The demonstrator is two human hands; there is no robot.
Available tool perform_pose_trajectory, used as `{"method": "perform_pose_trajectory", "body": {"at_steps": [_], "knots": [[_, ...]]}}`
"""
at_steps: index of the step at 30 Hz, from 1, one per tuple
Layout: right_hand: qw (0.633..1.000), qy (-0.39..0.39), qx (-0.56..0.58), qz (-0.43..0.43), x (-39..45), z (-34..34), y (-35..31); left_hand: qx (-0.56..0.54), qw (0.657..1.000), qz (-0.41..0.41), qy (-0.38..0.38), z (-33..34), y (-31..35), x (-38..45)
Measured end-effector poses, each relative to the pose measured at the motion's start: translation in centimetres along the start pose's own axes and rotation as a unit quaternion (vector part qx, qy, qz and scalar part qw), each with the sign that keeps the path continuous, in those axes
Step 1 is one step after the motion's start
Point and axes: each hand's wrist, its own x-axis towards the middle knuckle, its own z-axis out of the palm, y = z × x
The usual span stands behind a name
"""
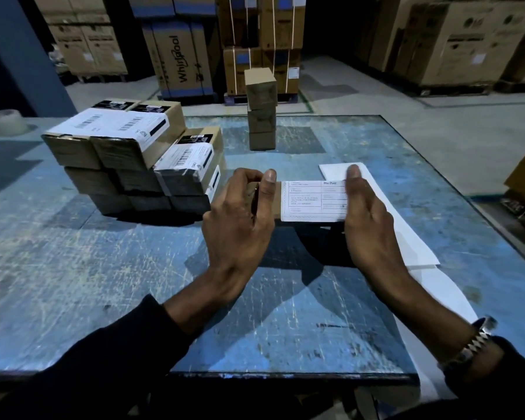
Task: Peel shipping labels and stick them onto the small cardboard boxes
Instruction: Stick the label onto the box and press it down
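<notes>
A: Item: small brown cardboard box (269,201), held above scratched blue table (103,268); white printed shipping label (312,201) on top.

B: Handling: light, stiff. Left hand (240,219) grips box end; right hand (367,213) pinches label's right edge.

"Whirlpool" carton (181,60); "Pre-Paid" label (312,200)

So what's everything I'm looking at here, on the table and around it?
small cardboard box: one, brown, held between both hands above the table
shipping label: one, white, on the held box's top
labelled boxes: a stack, brown with white labels, table left
plain boxes: a tower of three or so, brown, table far middle
white sheets: a few, table right
tape roll: one, pale, far left
table: one, scratched blue
large cartons: many, brown, on the floor behind
wristwatch: one, silver, right wrist
left hand: grips the box's left end
right hand: holds the right end, thumb on the label
</notes>
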Motion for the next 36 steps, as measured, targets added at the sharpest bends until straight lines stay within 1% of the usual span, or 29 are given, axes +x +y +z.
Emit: {"method": "perform_pose_trajectory", "body": {"at_steps": [3,5,8,11,13,16,18,22,26,30,33,35,36], "knots": [[0.999,0.01,0.033,0.041,0.0,0.1,0.2,-0.001,1.0,0.004,0.003,0.1,0.1,0.1],[0.998,-0.007,0.041,0.057,0.1,0.1,0.1,-0.01,1.0,0.004,0.003,0.1,0.1,0.1],[0.999,-0.026,0.027,0.02,0.0,0.2,-0.2,-0.006,1.0,0.001,0.007,0.1,0.1,0.2],[1.0,-0.003,0.009,0.008,-0.1,0.3,0.0,-0.007,1.0,-0.014,-0.005,0.1,0.3,0.2],[1.0,0.002,0.019,0.016,-0.2,0.4,0.0,-0.013,0.999,-0.026,-0.015,0.0,0.8,0.2],[0.997,-0.04,0.04,0.047,-0.4,0.7,0.1,-0.025,0.997,-0.072,-0.032,-0.2,1.2,0.4],[0.996,-0.059,0.041,0.052,-0.6,1.0,0.2,-0.014,0.996,-0.086,-0.03,-0.2,1.2,0.6],[0.997,-0.073,0.03,0.022,-1.0,1.4,0.0,-0.009,0.998,-0.067,-0.003,-0.3,0.6,1.0],[0.989,-0.114,0.068,0.065,-1.1,1.0,-0.4,-0.012,0.999,-0.04,0.028,-0.2,-0.1,1.5],[0.988,-0.115,0.083,0.065,-1.1,1.0,-0.2,-0.017,0.998,-0.027,0.047,-0.1,-0.5,1.5],[0.988,-0.104,0.097,0.059,-0.7,1.1,0.3,-0.023,0.999,-0.025,0.015,-0.3,0.1,1.0],[0.988,-0.096,0.092,0.074,-0.5,0.9,0.4,0.005,1.0,0.002,-0.013,-0.4,0.5,0.7],[0.986,-0.097,0.101,0.086,-0.5,0.8,0.4,0.031,0.999,0.015,-0.015,-0.3,0.6,0.7]]}}
